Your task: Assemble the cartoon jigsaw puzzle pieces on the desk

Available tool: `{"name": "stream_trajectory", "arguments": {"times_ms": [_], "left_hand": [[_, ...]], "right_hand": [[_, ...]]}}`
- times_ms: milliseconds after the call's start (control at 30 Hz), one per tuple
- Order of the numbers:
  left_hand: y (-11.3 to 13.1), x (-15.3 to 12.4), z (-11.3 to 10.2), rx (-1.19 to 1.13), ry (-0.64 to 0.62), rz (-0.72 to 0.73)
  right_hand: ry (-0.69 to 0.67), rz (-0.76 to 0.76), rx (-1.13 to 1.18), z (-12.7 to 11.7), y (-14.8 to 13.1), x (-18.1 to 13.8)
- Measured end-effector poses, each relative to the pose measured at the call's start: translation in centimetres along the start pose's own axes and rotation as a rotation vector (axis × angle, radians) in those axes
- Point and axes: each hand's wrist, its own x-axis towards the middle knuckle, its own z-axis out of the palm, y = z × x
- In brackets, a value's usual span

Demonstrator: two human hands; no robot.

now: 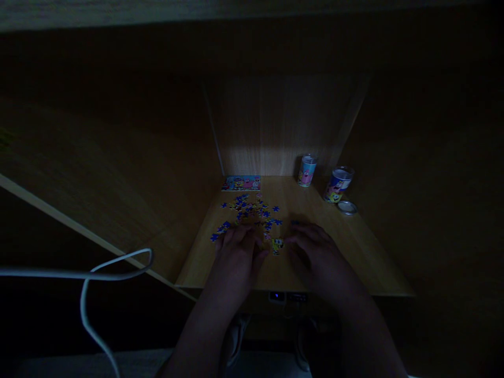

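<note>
Several joined puzzle pieces point(277, 244) with a yellow cartoon face lie on the wooden tabletop between my hands. My left hand point(237, 253) is to their left, its thumb and index finger close together around what looks like a small yellowish puzzle piece point(262, 245). On the other side, my right hand point(314, 249) has its fingers apart, with the fingertips beside the right edge of the joined pieces. Whether they touch is too dark to tell. Beyond my left hand spreads a loose heap of puzzle pieces point(252, 210), many with blue backs up.
A cartoon picture card point(241, 183) lies at the back left of the tabletop point(354, 262). Two cartoon-printed cans point(306, 171) stand at the back right, with a round lid point(347, 208) near them. Wooden panels enclose the sides. A white cable point(118, 276) hangs at left.
</note>
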Motion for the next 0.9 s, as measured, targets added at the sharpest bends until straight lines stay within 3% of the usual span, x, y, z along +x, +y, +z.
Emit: {"name": "stream_trajectory", "arguments": {"times_ms": [400,667,900], "left_hand": [[1.0,0.2,-0.4,0.109,-0.038,-0.080],[0.9,0.4,-0.2,0.021,-0.054,-0.123],[0.5,0.3,0.3,-0.093,0.034,-0.017]], "right_hand": [[0.012,-0.013,-0.003,0.3,0.2,-0.1],[0.006,-0.013,0.007,0.3,0.1,0.0],[0.015,-0.024,0.004,0.5,0.2,-0.1]]}}
